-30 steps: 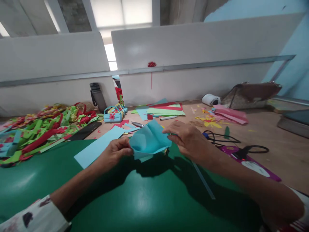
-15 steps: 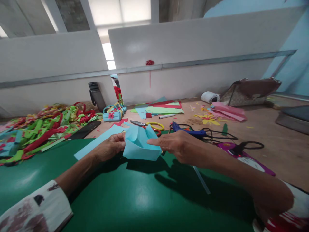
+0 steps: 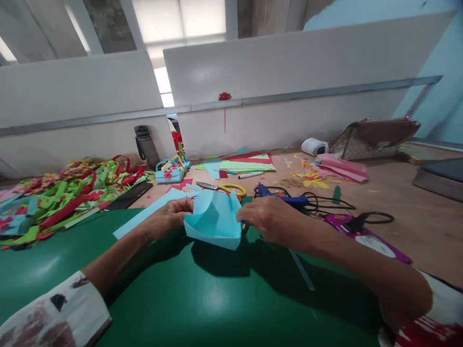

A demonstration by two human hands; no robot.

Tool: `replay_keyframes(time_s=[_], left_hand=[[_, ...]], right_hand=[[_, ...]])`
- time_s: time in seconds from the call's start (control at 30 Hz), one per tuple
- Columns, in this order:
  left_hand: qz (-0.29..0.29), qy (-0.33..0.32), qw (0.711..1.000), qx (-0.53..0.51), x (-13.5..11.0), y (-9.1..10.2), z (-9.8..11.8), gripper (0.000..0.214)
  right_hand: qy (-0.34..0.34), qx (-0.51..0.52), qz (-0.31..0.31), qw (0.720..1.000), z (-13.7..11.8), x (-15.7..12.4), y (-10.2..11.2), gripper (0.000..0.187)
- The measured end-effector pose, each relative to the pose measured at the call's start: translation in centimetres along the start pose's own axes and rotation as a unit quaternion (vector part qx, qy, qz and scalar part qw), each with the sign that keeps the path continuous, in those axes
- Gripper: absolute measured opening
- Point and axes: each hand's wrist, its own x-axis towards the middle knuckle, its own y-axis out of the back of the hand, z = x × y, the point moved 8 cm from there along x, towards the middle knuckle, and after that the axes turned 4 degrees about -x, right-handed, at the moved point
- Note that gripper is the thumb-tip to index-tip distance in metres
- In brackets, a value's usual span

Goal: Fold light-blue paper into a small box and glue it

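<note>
A light blue folded paper box (image 3: 213,221) with raised sides is held above the green surface, its inside turned up toward me. My left hand (image 3: 170,219) pinches its left side between thumb and fingers. At the right edge, my right hand (image 3: 265,217) has its fingers closed on the paper wall. A flat light blue paper sheet (image 3: 144,212) lies behind my left hand. Just beyond the box are scissors (image 3: 224,188) with yellow and red handles, partly covered by it. The blue glue gun (image 3: 285,196) rests behind my right hand.
A clear glue stick (image 3: 302,270) lies on the green surface (image 3: 217,308). At left are a heap of coloured paper strips (image 3: 83,193), a phone (image 3: 128,196) and a bottle (image 3: 146,146). A purple power strip (image 3: 369,238) with cables sits at right. Coloured sheets (image 3: 249,161) lie behind.
My right hand has drawn back from inside the box to its right edge. The box now tilts more toward me and its sides are more spread.
</note>
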Motion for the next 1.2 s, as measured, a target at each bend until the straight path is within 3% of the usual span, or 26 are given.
replay_keyframes(time_s=[0.1, 0.17, 0.2, 0.27, 0.33, 0.4, 0.47, 0.57, 0.63, 0.73, 0.83, 0.93, 1.1, 1.2], left_hand=[[0.124, -0.071, 0.988, 0.058, -0.7, 1.4, 3.0, 0.023], [0.182, -0.118, 0.971, 0.104, -2.0, 0.9, 5.1, 0.018], [0.175, -0.158, 0.952, 0.194, -2.7, -0.4, 6.4, 0.018], [0.078, -0.221, 0.923, 0.304, -3.8, -4.4, 7.5, 0.024], [-0.013, -0.239, 0.897, 0.373, -4.5, -7.6, 6.8, 0.04], [-0.057, -0.221, 0.889, 0.398, -4.6, -9.0, 5.6, 0.034], [-0.068, -0.192, 0.9, 0.384, -4.3, -9.2, 4.6, 0.015], [-0.027, -0.165, 0.931, 0.326, -4.0, -8.3, 4.5, 0.001], [0.005, -0.152, 0.946, 0.288, -4.2, -7.7, 5.0, 0.004], [0.031, -0.124, 0.963, 0.238, -4.8, -7.3, 5.4, 0.011], [0.087, -0.108, 0.973, 0.187, -5.5, -6.5, 5.3, 0.01], [0.119, -0.099, 0.976, 0.152, -5.9, -6.1, 4.9, 0.011], [0.102, -0.107, 0.981, 0.122, -6.1, -7.0, 4.7, 0.014], [0.077, -0.109, 0.984, 0.121, -6.0, -7.6, 4.6, 0.016]], right_hand=[[-0.029, -0.037, 0.007, 0.999, -0.1, -0.1, 0.1, 0.025], [-0.04, -0.057, 0.001, 0.998, -0.3, -0.1, 0.1, 0.022], [-0.041, -0.062, -0.003, 0.997, -0.5, -0.1, 0.1, 0.02], [-0.04, -0.06, -0.005, 0.997, -0.9, 0.0, 0.0, 0.018], [-0.042, -0.049, 0.001, 0.998, -1.1, 0.0, -0.1, 0.017], [-0.043, -0.026, 0.011, 0.999, -1.2, 0.1, -0.1, 0.018], [-0.056, 0.008, 0.04, 0.998, -1.0, 0.0, 0.1, 0.016], [-0.106, 0.079, 0.115, 0.985, -0.2, -0.3, 1.0, 0.023], [-0.142, 0.136, 0.158, 0.968, 0.3, -0.6, 1.6, 0.033], [-0.186, 0.233, 0.185, 0.937, 1.0, -0.9, 1.9, 0.028], [-0.234, 0.319, 0.165, 0.903, 1.5, -1.0, 1.2, 0.009], [-0.277, 0.403, 0.116, 0.864, 1.7, -0.9, -0.5, 0.011], [-0.287, 0.539, 0.072, 0.789, 1.1, -0.3, -2.6, 0.016], [-0.28, 0.542, 0.073, 0.789, 0.8, -0.3, -2.7, 0.029]])
